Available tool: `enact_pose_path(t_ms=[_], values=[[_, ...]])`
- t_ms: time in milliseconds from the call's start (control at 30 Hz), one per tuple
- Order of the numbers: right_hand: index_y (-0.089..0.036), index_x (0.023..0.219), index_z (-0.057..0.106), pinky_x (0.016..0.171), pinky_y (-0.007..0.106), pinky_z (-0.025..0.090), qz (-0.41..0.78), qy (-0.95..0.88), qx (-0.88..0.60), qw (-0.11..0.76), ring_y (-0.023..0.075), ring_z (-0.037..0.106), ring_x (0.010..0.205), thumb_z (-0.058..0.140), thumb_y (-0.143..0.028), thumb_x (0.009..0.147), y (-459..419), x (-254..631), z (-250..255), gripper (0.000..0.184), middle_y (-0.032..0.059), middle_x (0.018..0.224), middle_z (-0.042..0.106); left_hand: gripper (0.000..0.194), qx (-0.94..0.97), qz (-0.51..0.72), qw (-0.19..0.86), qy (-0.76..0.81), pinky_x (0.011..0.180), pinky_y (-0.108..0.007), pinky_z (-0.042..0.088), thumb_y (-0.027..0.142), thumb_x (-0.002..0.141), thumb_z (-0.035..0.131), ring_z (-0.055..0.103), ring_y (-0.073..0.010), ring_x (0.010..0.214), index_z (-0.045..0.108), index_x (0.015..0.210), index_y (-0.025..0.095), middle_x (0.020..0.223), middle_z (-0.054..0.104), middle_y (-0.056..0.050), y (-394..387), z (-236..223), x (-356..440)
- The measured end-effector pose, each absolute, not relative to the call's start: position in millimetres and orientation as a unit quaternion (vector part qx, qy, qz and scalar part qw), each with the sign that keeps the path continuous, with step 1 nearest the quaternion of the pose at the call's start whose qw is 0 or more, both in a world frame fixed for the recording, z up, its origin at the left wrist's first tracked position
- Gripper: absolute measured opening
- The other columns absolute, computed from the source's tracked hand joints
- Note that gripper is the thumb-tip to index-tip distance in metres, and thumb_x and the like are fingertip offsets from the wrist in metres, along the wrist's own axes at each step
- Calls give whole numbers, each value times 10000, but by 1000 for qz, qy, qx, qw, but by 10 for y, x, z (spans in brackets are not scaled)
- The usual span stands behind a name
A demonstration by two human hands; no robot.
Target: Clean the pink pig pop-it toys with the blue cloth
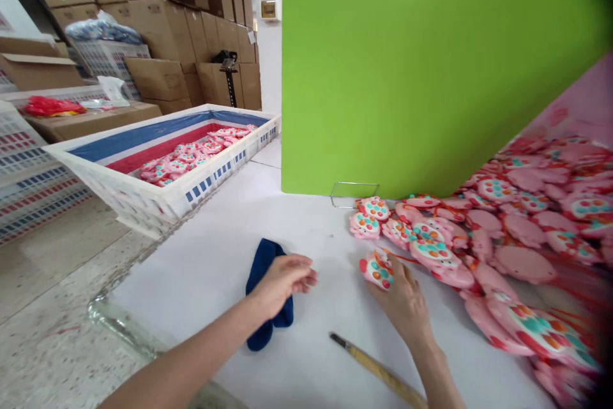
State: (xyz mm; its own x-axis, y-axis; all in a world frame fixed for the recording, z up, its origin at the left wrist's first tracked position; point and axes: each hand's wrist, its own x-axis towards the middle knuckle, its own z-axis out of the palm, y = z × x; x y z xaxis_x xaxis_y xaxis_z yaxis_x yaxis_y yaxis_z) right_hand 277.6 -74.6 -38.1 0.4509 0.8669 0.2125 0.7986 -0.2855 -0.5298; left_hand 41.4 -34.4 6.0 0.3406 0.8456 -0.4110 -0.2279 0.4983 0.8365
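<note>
Boxes (165, 29) are stacked at the back left of the room, and a white crate (179, 195), partly filled with pink toys (186, 159), is set along the left side of the table (205, 256). A green board (407, 64) is stood upright at the far side, with a bent wire (355, 183) at its lower edge. To the right, a heap (522, 256) of more such toys is spread.

A single toy (377, 272) is held by the right hand (405, 300), near the middle of the table and just left of the heap; its right side is gripped between thumb and fingers. Whether it is lifted or rested on the table cannot be told. Nothing is held by the left hand (286, 278): its fingers are loosely curled, over a blue cloth (258, 272). Contact with the cloth cannot be made out.

An orange string (400, 257) is seen by the right fingertips, leading toward the heap. If it is tangled there, neighbouring toys could be dragged along by a pull. With only one side gripped, the toy could be twisted loose by a snag. The tool (378, 367), laid in front of the right wrist with its dark tip pointed between the hands, could be knocked by a low sweep, or a finger could be nicked if the tip is sharp. The cloth could be bunched up by a careless left hand.
</note>
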Motion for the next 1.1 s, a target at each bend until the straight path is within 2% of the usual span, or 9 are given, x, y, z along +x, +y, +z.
enact_pose_path(t_ms=[167, 300, 367, 433, 533, 633, 800, 967, 1100], values=[[-186, 1184, 508, 787, 374, 509, 192, -536, -730, 378, 257, 626, 924, 635, -461, 664, -860, 2582, -382, 601, 101, 1091, 625, 511, 344, 314, 761, 451, 567, -261, 475, 347, 659, 734, 611, -143, 648, 535, 1077, 131, 886, 623, -78, -396, -88, 1022], [-214, 1167, 534, 692, 307, 520, 326, -499, -631, 497, 215, 616, 898, 721, -420, 636, -890, 2439, -340, 599, 73, 1111, 615, 514, 368, 285, 783, 413, 527, -260, 489, 279, 584, 765, 614, -157, 620, 564, 1038, 145, 826, 643, -57, -328, -35, 1078], [-198, 1112, 571, 530, 248, 475, 346, -432, -614, 563, 144, 586, 658, 714, -423, 658, -893, 2496, -342, 526, 32, 899, 641, 543, 379, 274, 799, 378, 513, -279, 509, 250, 547, 776, 620, -175, 616, 568, 1040, 153, 804, 655, -56, -322, -31, 956], [-181, 1044, 605, 441, 210, 393, 354, -341, -589, 641, 83, 471, 487, 708, -427, 672, -909, 2630, -362, 458, -32, 673, 577, 562, 377, 272, 816, 342, 507, -294, 528, 242, 550, 774, 629, -186, 624, 562, 1064, 160, 800, 662, -61, -334, -45, 806], [-186, 969, 643, 529, 206, 438, 301, -223, -583, 721, 89, 520, 583, 754, -412, 622, -960, 2825, -375, 429, -25, 708, 588, 562, 365, 282, 824, 329, 509, -297, 543, 207, 577, 760, 638, -186, 631, 548, 1095, 165, 795, 663, -59, -376, -81, 654], [-199, 1000, 648, 652, 249, 497, 261, -249, -634, 684, 154, 597, 789, 734, -468, 645, -1007, 2834, -327, 454, 45, 918, 659, 566, 357, 294, 821, 334, 510, -288, 545, 175, 585, 750, 640, -181, 630, 542, 1111, 163, 812, 664, -60, -428, -96, 621], [-186, 1159, 575, 676, 318, 541, 471, -461, -546, 517, 246, 639, 905, 651, -507, 730, -1021, 2465, -249, 541, 117, 1064, 678, 582, 372, 319, 816, 308, 545, -271, 542, 178, 622, 738, 647, -180, 686, 524, 1163, 177, 935, 658, -81, -505, -30, 625], [-167, 1080, 579, 721, 317, 542, 466, -459, -557, 512, 237, 653, 876, 654, -485, 738, -1024, 2254, -194, 473, 99, 976, 698, 625, 425, 332, 781, 316, 628, -248, 535, 152, 613, 763, 631, -174, 798, 502, 1179, 195, 997, 639, -72, -590, 30, 601], [-178, 1066, 590, 713, 286, 532, 488, -474, -526, 510, 225, 650, 874, 637, -464, 763, -1036, 2272, -137, 419, 82, 961, 695, 580, 461, 340, 758, 311, 625, -250, 532, 209, 663, 743, 629, -176, 801, 489, 1185, 202, 977, 631, -61, -606, 38, 563]])
